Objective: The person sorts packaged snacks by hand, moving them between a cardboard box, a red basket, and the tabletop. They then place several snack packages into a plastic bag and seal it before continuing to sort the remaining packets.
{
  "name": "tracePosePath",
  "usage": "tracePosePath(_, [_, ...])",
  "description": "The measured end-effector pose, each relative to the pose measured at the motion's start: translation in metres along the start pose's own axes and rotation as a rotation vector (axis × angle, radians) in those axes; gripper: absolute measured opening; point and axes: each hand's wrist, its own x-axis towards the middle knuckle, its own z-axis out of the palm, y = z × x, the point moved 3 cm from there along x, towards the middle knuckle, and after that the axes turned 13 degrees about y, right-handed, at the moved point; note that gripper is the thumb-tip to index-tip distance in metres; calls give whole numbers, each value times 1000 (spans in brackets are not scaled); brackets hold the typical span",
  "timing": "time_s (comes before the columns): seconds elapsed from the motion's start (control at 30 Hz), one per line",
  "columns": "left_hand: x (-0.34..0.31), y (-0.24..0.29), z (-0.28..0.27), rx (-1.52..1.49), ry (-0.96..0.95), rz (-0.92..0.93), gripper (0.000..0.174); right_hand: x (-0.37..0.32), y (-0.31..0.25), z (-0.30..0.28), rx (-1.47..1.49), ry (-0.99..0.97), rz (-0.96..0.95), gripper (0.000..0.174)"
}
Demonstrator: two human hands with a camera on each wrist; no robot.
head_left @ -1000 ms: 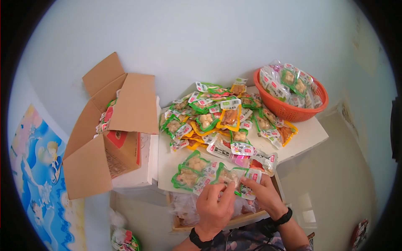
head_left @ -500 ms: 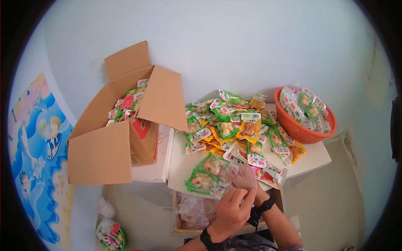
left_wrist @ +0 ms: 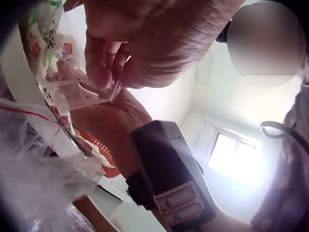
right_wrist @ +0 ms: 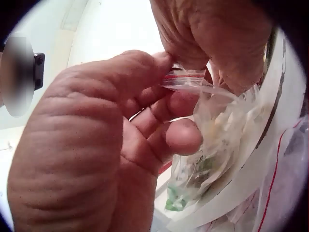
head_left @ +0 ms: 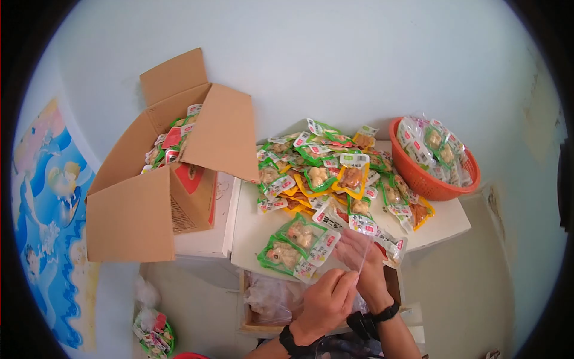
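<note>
At table-edge [head_left: 245,254], left hand [head_left: 326,302], right hand [head_left: 368,266] pinch bag [right_wrist: 212,121]

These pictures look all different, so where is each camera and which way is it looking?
Head: on the head, looking down at table, packs, box and basket; left hand and right hand show.
Left wrist: under the left wrist, looking past its fingers at the bag; the right wrist shows too.
Right wrist: under the right wrist, looking past its palm at the bag; left fingers show.
Shared: both wrist views show both hands pinching the bag.
</note>
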Motion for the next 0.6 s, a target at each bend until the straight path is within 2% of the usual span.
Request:
tracePosePath(0.13, [15,5,-7,-55,-33,-61,25,-4,-7,-2,-75,-37,-97,37])
tracePosePath(0.23, [34,-18,-30,33,-48,1,27,-21,-18,-21,-79,48,-192,29])
tracePosePath(0.37, [79,-45,-44,189,-235,54,29,-54,-29,-57,-205,210,-144,11])
tracePosePath(0.47, [103,-52,-34,155,-380,90,32,-73,-30,-70,-341,86,32,13])
tracePosePath(0.53, [111,-58,-22,103,-485,46,35,-82,-29,-68,-422,-44,125,26])
tracePosePath(0.6, [114,-66,-6,70,-594,121,39,-88,-30,-64,-568,-202,191,35])
